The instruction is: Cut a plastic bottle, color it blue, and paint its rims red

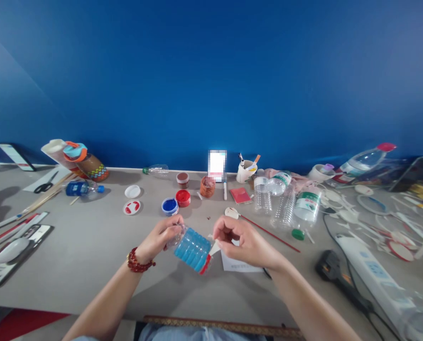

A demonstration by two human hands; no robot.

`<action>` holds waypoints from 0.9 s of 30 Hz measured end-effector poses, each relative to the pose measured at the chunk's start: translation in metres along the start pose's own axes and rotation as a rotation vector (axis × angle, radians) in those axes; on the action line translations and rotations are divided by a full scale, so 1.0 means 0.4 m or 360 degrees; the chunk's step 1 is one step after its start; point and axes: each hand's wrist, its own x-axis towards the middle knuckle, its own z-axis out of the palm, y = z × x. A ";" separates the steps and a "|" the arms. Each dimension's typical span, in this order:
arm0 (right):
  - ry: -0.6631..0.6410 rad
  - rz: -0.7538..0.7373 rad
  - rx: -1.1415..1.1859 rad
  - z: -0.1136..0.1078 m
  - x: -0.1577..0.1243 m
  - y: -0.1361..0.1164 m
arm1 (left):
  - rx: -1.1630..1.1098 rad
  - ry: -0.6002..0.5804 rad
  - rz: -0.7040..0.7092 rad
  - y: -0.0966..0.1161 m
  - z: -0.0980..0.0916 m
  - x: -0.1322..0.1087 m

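Note:
My left hand [167, 235] is closed around the clear neck end of a plastic bottle [193, 248]. Blue covers the bottle's ribbed body, and a red band rings its far end, which tilts down to the right. Fingertips of my right hand [245, 239] pinch a small pale pointed piece [215, 247] beside that red end; I cannot tell whether the two touch. Beneath my right hand lies a white sheet of paper [241, 264]. Beyond the bottle stand open jars of blue paint [169, 206] and red paint [183, 198].
Plastic bottles [306, 206] crowd the right side, near a glue gun [342, 279] and a power strip [378, 274]. A red-handled brush [270, 233] lies right of centre. Scissors [46, 183], a water bottle [83, 188] and a computer mouse [15, 249] are on the left.

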 end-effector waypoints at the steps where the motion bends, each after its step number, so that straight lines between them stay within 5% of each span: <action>1: 0.0025 0.0008 0.0012 -0.004 0.004 0.003 | 0.0001 0.0010 -0.0008 -0.001 -0.001 0.000; 15: 0.0043 0.0066 0.0175 -0.021 0.017 0.023 | -0.0010 0.0085 -0.0016 -0.019 -0.004 0.003; 23: -0.0085 0.0037 0.0323 -0.018 0.017 0.012 | -0.0035 -0.0011 0.0061 -0.013 -0.006 0.002; 27: 0.0008 0.0071 0.0379 -0.027 0.026 0.024 | -0.0070 -0.0059 0.0168 -0.010 -0.007 0.002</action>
